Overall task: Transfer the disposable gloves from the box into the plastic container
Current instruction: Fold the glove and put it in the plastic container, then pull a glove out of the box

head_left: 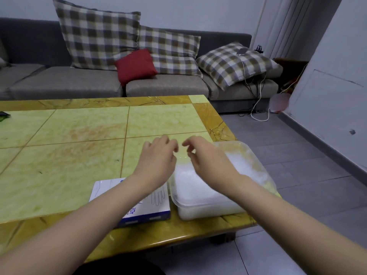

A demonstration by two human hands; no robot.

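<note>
Yellow-green stone tabletop carries everything, and the plastic container sits at its right corner, very near the edge, already heaped with pale filmy gloves. Just left of it, almost touching, lies the blue-and-white box, half hidden under my left forearm. My left hand and right hand hover close together above the container's far end, each grip narrow with fingers curled; whether a clear glove is pinched between them I cannot tell. My worry is that the heap looks springy, so loose film could slide out, and a nudge from my right forearm could push the container off the corner
</note>
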